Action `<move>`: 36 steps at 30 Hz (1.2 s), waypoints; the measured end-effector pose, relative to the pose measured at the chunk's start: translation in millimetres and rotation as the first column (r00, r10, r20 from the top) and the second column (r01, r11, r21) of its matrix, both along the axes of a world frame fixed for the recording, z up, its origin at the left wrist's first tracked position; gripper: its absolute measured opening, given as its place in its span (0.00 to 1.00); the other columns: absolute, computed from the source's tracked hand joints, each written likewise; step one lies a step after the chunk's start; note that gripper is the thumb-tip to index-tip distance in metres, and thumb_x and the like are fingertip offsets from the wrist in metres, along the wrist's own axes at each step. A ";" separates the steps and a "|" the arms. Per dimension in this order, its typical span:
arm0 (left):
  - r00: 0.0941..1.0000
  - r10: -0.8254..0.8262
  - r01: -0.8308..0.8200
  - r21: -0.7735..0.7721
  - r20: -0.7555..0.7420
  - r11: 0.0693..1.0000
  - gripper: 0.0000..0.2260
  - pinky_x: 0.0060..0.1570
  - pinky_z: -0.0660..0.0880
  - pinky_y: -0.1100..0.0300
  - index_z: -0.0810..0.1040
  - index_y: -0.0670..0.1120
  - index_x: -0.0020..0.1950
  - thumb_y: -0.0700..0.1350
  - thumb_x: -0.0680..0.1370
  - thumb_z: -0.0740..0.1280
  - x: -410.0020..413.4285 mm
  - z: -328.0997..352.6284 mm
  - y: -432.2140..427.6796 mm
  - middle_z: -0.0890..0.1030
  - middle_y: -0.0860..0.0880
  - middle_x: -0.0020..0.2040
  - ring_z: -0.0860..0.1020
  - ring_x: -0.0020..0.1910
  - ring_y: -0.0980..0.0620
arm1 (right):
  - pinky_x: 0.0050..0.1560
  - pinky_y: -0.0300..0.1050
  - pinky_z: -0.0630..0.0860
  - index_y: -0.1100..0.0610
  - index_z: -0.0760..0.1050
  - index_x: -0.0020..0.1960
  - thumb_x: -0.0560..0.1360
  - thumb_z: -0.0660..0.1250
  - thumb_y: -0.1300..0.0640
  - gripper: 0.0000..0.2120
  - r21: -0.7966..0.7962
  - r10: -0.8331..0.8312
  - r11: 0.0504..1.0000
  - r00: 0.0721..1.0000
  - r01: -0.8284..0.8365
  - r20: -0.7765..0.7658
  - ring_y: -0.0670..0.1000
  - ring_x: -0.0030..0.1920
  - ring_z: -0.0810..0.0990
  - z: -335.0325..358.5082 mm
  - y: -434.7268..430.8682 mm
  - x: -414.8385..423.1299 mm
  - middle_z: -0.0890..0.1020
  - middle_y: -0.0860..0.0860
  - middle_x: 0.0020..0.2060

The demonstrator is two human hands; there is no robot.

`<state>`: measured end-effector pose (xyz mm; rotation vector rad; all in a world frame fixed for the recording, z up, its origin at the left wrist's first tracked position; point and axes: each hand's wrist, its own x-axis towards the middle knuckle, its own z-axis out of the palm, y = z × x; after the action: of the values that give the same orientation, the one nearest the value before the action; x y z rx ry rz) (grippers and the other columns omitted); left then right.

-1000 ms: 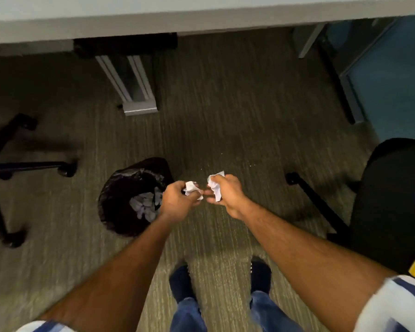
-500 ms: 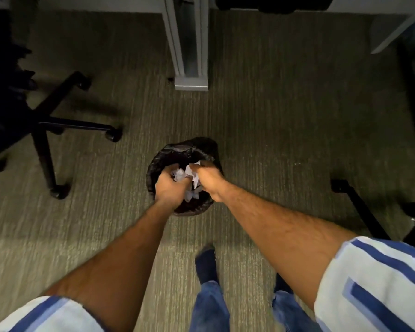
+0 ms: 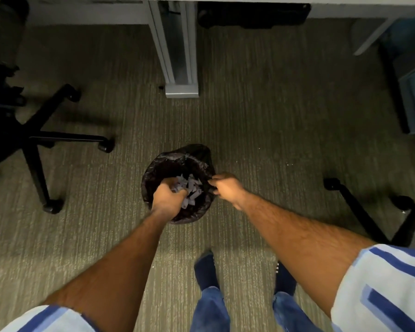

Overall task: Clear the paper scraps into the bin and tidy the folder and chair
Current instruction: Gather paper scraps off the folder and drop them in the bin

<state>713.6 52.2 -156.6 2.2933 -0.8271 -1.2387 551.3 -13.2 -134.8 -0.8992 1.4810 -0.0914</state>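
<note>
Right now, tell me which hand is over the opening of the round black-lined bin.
The left hand, over the round black-lined bin opening and its pale paper scraps; the right hand is off at the right rim.

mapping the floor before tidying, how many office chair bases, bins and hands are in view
office chair bases: 2
bin: 1
hands: 2
total: 5

Bin and chair on carpet
</note>
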 end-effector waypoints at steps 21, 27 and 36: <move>0.650 -0.757 0.760 -0.073 0.069 0.646 0.22 0.63 0.74 0.56 0.73 0.46 0.69 0.46 0.76 0.70 -231.3 85.4 -60.5 0.78 0.48 0.65 0.77 0.62 0.50 | 0.40 0.34 0.70 0.56 0.79 0.53 0.75 0.70 0.57 0.08 -0.296 -0.055 0.954 0.952 -0.039 -0.302 0.46 0.44 0.78 60.3 28.1 -265.0 0.81 0.48 0.43; 0.541 -0.839 0.840 -0.089 0.062 0.535 0.22 0.61 0.75 0.58 0.74 0.46 0.68 0.45 0.75 0.72 -326.7 102.5 -81.1 0.80 0.47 0.62 0.79 0.59 0.51 | 0.52 0.44 0.77 0.54 0.80 0.53 0.73 0.70 0.55 0.10 -0.341 -0.052 0.935 0.917 -0.094 -0.396 0.49 0.49 0.81 75.8 38.4 -351.8 0.81 0.49 0.48; 0.362 -0.932 0.929 -0.082 -0.014 0.362 0.18 0.56 0.77 0.56 0.77 0.49 0.63 0.47 0.74 0.73 -448.2 107.7 -88.5 0.80 0.51 0.53 0.80 0.52 0.52 | 0.58 0.44 0.75 0.54 0.77 0.60 0.75 0.68 0.54 0.15 -0.402 -0.136 0.913 0.879 -0.068 -0.457 0.49 0.57 0.77 97.8 55.0 -462.1 0.78 0.50 0.56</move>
<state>265.4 -36.3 -48.9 1.5954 -2.3212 -1.6059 89.2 41.8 -37.1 -1.3005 1.9850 -0.2254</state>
